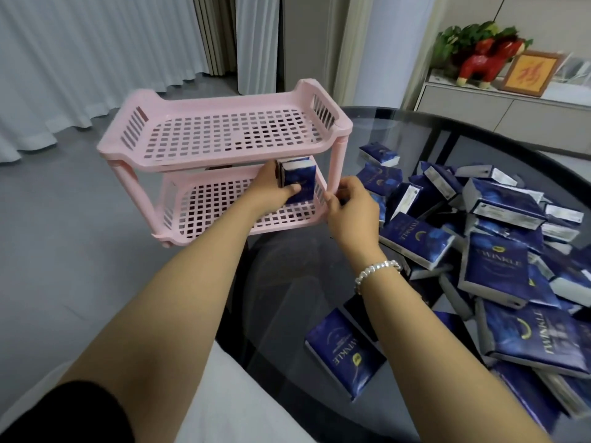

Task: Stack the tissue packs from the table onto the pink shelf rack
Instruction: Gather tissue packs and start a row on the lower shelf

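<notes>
A black sleeve [64,414] is seen closest. An upright blue tissue pack [299,180] is held on the pink shelf rack's [224,135] lower shelf by the left hand [271,190], its grip curled around it. The rack's right edge is pinched by the right hand [350,206]. More tissue packs [499,251] are piled on the glass table [287,276].

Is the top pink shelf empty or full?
Empty: the top shelf shows only bare grid holes, with no tissue packs on it.
</notes>
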{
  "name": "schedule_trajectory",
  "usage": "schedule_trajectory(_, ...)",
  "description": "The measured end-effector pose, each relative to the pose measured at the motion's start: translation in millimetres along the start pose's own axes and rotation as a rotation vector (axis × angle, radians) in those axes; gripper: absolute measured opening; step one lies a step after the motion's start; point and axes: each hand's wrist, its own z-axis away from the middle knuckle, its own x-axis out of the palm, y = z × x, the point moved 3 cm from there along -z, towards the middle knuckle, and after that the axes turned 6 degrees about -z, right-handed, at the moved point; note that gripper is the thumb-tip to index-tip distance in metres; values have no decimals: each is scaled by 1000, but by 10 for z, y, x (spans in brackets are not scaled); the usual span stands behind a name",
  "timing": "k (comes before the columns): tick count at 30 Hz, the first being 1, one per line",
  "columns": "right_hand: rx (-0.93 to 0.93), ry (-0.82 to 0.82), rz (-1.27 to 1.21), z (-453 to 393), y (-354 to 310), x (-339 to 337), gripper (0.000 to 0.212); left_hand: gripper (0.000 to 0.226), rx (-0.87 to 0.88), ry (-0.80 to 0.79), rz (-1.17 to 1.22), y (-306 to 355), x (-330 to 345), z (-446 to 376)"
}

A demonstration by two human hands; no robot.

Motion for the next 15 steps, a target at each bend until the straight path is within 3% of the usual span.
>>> schedule_trajectory(15,-5,17,1,-4,32,-9,17,50,-64,33,-65,-68,112,-72)
